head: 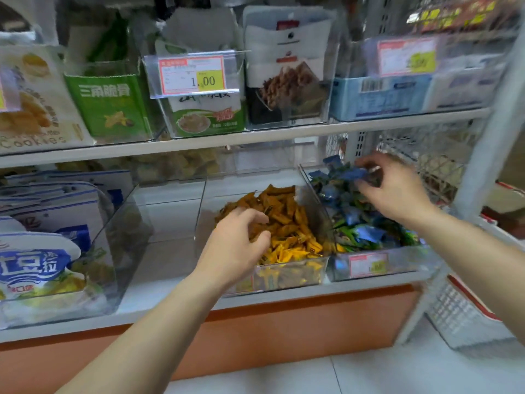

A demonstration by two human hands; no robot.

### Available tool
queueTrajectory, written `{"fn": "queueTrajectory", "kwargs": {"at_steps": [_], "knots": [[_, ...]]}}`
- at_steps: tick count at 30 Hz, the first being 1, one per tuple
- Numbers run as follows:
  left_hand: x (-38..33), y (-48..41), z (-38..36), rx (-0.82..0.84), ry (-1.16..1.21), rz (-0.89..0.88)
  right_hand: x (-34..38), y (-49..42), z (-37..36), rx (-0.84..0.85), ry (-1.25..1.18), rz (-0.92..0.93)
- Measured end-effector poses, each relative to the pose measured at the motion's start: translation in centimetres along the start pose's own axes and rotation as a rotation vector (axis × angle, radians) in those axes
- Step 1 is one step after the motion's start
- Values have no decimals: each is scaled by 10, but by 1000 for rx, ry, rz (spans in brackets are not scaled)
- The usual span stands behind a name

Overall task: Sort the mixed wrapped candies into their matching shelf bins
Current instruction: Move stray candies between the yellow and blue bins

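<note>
With the right grip (397, 189) pinched on a blue candy (355, 174) over the right bin (412, 260) at the right end of the shelf (170, 280), and the left grip (235, 245) curled into the yellow candies (292, 223), hold not discernible, strays are best lifted singly.

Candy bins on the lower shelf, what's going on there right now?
A person is working in two neighbouring bins on a shop shelf. Their left hand is curled into the heap of orange and yellow wrapped candies in the clear plastic middle bin; whether it grips any is unclear. Their right hand reaches over the clear plastic right-hand bin, full of mixed blue and green wrapped candies, and pinches a blue wrapped candy near the back.
</note>
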State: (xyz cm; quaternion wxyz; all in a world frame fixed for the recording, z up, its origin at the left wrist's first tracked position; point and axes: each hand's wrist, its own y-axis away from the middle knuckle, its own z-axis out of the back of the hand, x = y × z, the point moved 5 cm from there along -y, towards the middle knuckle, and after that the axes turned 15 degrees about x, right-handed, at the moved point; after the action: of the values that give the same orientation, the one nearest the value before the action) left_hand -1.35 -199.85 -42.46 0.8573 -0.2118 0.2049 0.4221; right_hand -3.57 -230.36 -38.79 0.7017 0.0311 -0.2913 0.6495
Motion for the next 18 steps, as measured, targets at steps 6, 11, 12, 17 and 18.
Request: {"fn": "queueTrajectory", "kwargs": {"at_steps": [6,11,12,17,18], "knots": [[-36,-35,-45,188,-74,-75,-18,3,-17,266,229,-129],[-37,-73,-78,346,-249,-26,24,11,-32,206,142,96],[-34,-79,-85,428,-285,-17,27,14,-44,284,161,111],[-5,-92,-94,599,-414,-14,21,22,-78,446,262,142],[0,-94,-91,590,-463,-21,20,22,-78,446,249,149]]}}
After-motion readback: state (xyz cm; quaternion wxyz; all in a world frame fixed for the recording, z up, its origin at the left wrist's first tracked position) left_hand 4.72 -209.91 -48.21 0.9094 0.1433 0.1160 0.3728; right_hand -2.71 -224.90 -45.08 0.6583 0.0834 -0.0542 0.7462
